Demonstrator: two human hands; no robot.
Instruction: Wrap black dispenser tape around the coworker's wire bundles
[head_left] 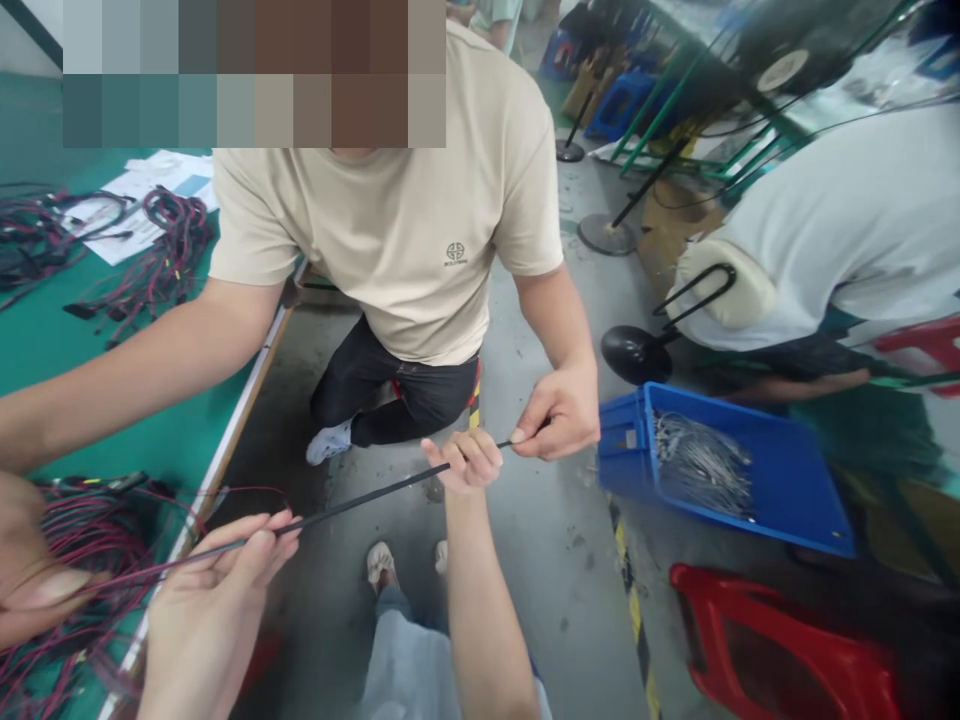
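Observation:
A thin wire harness (367, 497) with a black sleeve stretches across the middle of the head view, rising slightly to the right. My left hand (225, 570) pinches it between thumb and fingers near the table edge. Curled fingers of my right hand (469, 460) close round its farther part, hiding a short length. Facing me, a co-worker in a beige T-shirt (405, 230) grips the black right end with one hand (559, 415). The co-worker's other hand (34, 575) is at the red and dark wires on the left, partly cut off by the frame.
Bundles of red and black wires (97, 540) lie on the green table (247, 400) at left, with papers (120, 235) farther back. A blue bin (795, 480) of grey cables and a red stool (787, 640) stand at right. Another person (862, 220) bends nearby.

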